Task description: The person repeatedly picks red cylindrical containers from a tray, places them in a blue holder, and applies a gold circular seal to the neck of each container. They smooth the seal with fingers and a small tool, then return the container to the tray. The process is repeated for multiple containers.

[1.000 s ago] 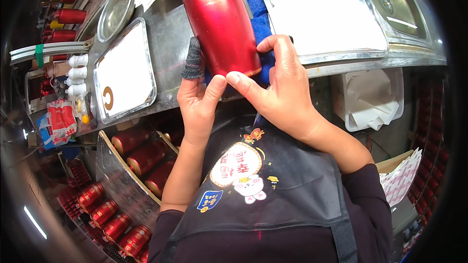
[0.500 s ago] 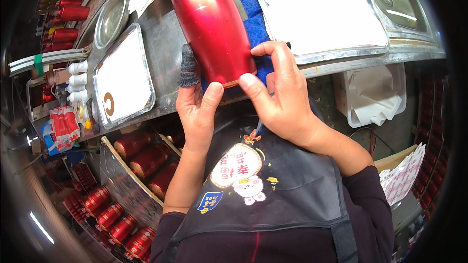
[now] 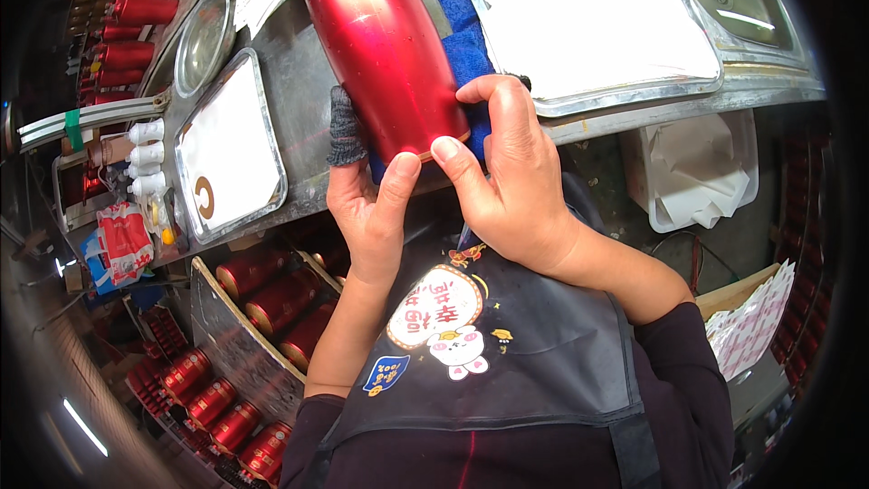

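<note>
Two thumb tips sit close together, slightly apart, at the near end of a red bottle (image 3: 389,54), beside its thin gold rim. The left hand (image 3: 367,208) curves along the bottle's left side, a dark knit sleeve (image 3: 344,131) on its fingers; the right hand (image 3: 525,181) bends its index finger against the right side, so thumb and index pinch the near right edge. The fingertips underneath are hidden. The bottle lies lengthwise between the hands, its neck pointing far and slightly left, over the near edge of a metal bench (image 3: 294,72). Right of it, partly beneath, is a blue cloth (image 3: 466,45). Farther right come a tray (image 3: 634,97) covered in white and a metal sink (image 3: 756,4). To the left, another tray (image 3: 271,118) has a white surface with a brown curved mark, near a round metal bowl (image 3: 204,43). Nearer and lower left, a crate (image 3: 231,326) holds red containers (image 3: 281,299).
</note>
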The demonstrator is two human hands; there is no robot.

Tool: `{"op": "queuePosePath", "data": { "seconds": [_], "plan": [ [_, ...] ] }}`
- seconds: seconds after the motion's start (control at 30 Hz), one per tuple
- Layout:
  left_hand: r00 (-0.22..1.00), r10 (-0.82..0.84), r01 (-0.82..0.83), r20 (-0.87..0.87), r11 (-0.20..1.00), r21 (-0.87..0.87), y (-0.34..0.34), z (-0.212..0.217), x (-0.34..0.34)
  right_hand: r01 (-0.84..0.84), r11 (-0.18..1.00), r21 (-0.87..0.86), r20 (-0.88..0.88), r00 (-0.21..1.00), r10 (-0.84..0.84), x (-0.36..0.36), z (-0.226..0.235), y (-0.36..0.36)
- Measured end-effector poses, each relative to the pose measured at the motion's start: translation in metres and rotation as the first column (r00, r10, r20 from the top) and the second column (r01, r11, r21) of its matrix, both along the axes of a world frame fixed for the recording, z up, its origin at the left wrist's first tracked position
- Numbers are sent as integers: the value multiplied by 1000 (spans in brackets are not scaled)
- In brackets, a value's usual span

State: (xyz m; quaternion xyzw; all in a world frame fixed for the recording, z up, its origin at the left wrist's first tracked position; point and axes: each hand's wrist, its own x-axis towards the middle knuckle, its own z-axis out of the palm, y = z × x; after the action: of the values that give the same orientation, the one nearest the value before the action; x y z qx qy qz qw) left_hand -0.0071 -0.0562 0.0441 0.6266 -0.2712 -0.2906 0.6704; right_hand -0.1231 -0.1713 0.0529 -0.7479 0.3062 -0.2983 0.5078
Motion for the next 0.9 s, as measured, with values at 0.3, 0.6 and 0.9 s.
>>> {"op": "queuePosePath", "data": {
  "seconds": [0.3, 0.6, 0.9],
  "plan": [
    [751, 31, -196, 660, 964, 178, 32, -30, -19, 29, 993, -114, -22, 999, -32, 6, 1, 2],
    [612, -27, -205, 790, 960, 192, 36, -30, -18, 45, 990, -130, -79, 995, -55, 10, 0, 6],
    [583, -16, -183, 812, 971, 151, 34, -27, -17, 41, 994, -105, 2, 999, -41, 8, -6, 3]
  ]
}}
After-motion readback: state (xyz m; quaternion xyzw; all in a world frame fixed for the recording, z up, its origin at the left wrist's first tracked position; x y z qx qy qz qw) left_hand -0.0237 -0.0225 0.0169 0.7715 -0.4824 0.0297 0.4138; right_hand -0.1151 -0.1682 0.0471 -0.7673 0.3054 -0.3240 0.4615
